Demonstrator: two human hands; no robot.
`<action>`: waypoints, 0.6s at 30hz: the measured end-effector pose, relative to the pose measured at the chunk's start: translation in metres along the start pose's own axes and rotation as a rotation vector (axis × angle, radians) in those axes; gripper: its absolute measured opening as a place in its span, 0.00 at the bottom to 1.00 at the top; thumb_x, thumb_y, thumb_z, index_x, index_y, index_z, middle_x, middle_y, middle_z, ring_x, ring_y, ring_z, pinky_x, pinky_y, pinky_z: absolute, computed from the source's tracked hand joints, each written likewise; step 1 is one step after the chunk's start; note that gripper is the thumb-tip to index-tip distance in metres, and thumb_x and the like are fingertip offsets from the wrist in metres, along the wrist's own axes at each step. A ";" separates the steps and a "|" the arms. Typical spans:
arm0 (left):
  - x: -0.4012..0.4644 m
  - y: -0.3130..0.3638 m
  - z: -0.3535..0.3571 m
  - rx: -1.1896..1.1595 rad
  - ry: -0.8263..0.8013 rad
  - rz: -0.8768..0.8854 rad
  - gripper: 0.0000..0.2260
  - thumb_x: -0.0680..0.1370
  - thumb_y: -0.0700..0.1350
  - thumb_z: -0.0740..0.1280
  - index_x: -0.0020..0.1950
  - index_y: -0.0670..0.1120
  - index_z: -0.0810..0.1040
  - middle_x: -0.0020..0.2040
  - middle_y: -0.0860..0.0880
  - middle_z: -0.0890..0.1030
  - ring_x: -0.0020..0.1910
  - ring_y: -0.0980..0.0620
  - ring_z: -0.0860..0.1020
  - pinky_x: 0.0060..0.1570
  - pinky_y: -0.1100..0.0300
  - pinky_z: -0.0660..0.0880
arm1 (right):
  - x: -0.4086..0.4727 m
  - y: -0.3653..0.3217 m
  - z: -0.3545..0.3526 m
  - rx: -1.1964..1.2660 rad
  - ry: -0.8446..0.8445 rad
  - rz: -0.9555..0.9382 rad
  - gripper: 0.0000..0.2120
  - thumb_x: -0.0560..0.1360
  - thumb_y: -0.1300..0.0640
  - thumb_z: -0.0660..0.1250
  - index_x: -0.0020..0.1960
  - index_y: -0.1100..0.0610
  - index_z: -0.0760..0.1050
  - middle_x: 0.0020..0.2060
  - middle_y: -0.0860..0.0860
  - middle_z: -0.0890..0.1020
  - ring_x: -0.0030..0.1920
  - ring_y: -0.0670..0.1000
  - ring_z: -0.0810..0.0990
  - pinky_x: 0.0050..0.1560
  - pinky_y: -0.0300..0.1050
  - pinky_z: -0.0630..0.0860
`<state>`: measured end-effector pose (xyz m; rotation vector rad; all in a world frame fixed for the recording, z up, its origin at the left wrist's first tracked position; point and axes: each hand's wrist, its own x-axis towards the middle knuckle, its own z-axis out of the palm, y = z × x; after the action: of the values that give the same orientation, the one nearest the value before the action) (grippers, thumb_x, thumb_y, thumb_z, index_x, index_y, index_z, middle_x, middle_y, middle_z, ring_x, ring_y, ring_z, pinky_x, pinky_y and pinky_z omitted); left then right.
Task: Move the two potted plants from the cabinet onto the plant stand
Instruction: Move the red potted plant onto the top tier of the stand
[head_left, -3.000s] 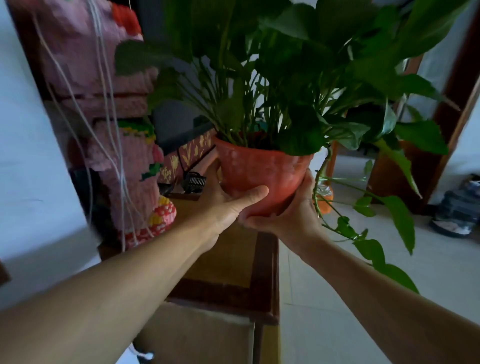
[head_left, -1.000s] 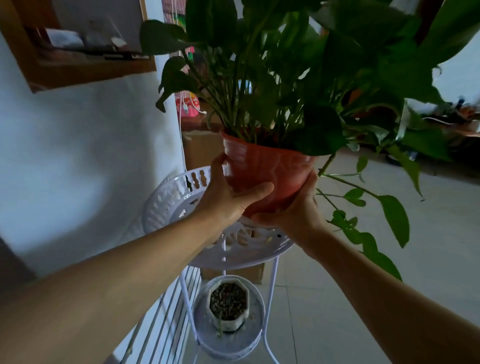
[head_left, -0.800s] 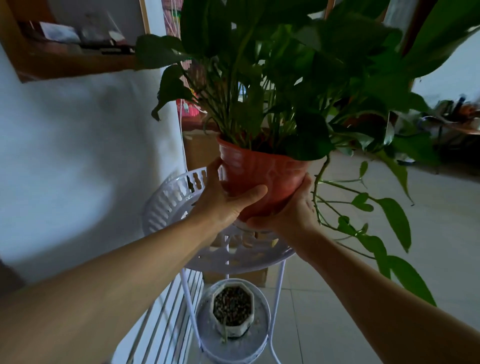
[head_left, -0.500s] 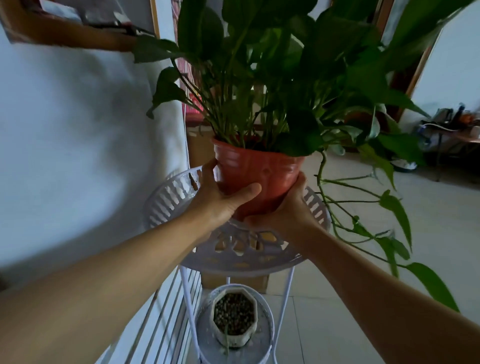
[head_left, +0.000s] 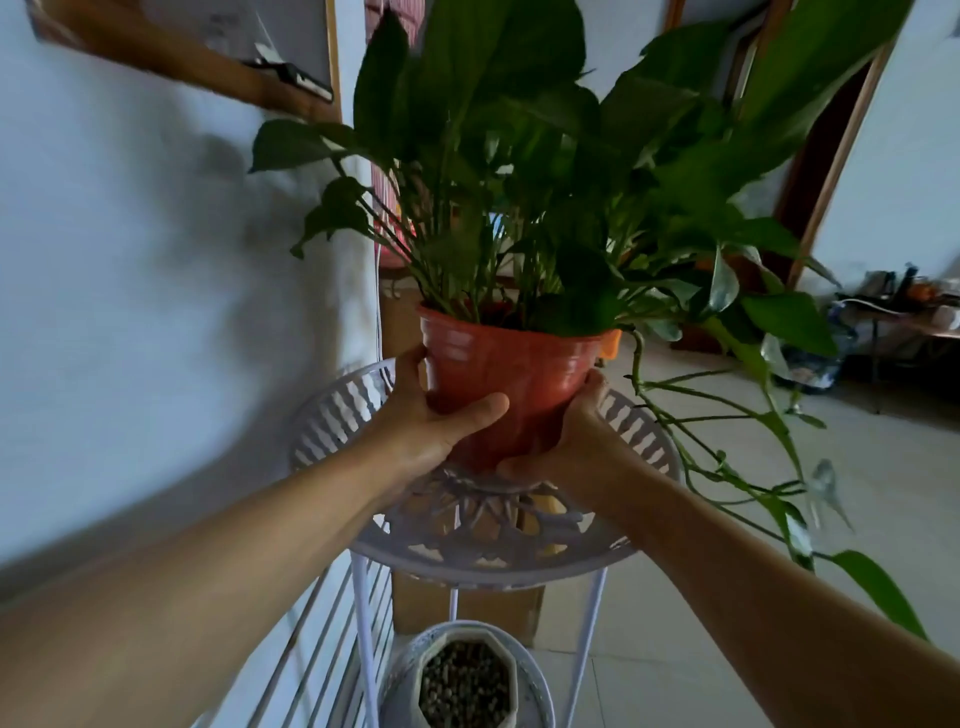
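Observation:
A leafy green plant in a red plastic pot (head_left: 511, 371) is gripped from both sides, my left hand (head_left: 434, 415) on its left wall and my right hand (head_left: 569, 441) under its right side. The pot's base sits at or just above the middle of the white openwork top tray (head_left: 332, 415) of the plant stand; my hands hide the contact. Long vines (head_left: 737, 467) trail down to the right. On the stand's lower tier stands a small white octagonal pot (head_left: 465, 686) filled with pebbles.
A white wall (head_left: 130, 286) runs close along the left, with a wooden frame high on it. A cardboard box (head_left: 467, 608) stands behind the stand. A white wire rack (head_left: 317, 649) leans at the lower left. Tiled floor spreads to the right, with clutter at the far right.
I turned from the wooden cabinet to the plant stand with the red pot held in both hands. Over the last second the pot came down toward the middle of the top tray.

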<state>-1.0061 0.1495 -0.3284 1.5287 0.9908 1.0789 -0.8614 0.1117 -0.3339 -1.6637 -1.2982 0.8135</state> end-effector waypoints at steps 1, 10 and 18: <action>0.001 -0.001 0.000 0.005 -0.002 0.004 0.36 0.72 0.43 0.71 0.74 0.49 0.53 0.47 0.53 0.79 0.37 0.65 0.75 0.27 0.76 0.74 | 0.001 0.000 -0.001 -0.001 0.005 0.011 0.64 0.52 0.59 0.81 0.73 0.45 0.40 0.63 0.58 0.73 0.61 0.59 0.75 0.61 0.60 0.75; 0.005 -0.007 -0.007 0.077 -0.025 0.029 0.37 0.70 0.49 0.72 0.72 0.49 0.53 0.53 0.50 0.77 0.48 0.50 0.79 0.45 0.56 0.78 | 0.000 0.000 -0.005 -0.077 -0.020 -0.083 0.61 0.63 0.66 0.77 0.73 0.52 0.30 0.59 0.52 0.69 0.58 0.54 0.73 0.63 0.53 0.74; -0.007 -0.004 -0.009 0.132 -0.043 -0.017 0.14 0.71 0.48 0.72 0.43 0.54 0.66 0.49 0.49 0.79 0.56 0.43 0.78 0.59 0.40 0.75 | -0.013 -0.001 -0.006 -0.269 0.013 -0.112 0.54 0.66 0.61 0.77 0.73 0.64 0.38 0.64 0.58 0.72 0.56 0.51 0.71 0.53 0.39 0.68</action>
<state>-1.0166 0.1460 -0.3328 1.6398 1.0611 0.9807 -0.8593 0.0975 -0.3308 -1.7809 -1.5296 0.5800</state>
